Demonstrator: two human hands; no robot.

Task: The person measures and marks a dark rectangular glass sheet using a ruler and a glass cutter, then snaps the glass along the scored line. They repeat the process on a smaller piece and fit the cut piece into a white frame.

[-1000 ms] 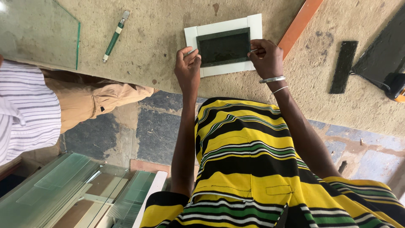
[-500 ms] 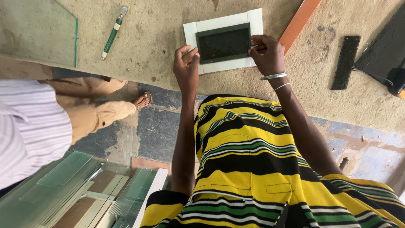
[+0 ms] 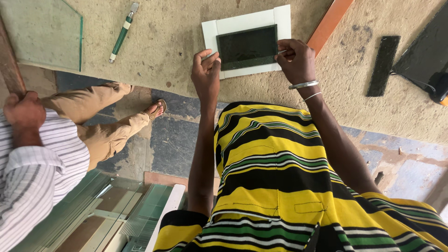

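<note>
Rough brown tabletop [image 3: 177, 42] is carrying a white picture frame [image 3: 247, 44] lying flat near its edge, long axis running left to right. I am pinching its left side with my left hand [image 3: 206, 74] and its right side with my right hand [image 3: 296, 60], fingers curled closed, probably steadying it square. A green glass cutter [image 3: 122, 33] is lying well apart.

White picture frame [image 3: 246, 42] — dark pane — flat on workbench [image 3: 177, 46].
</note>
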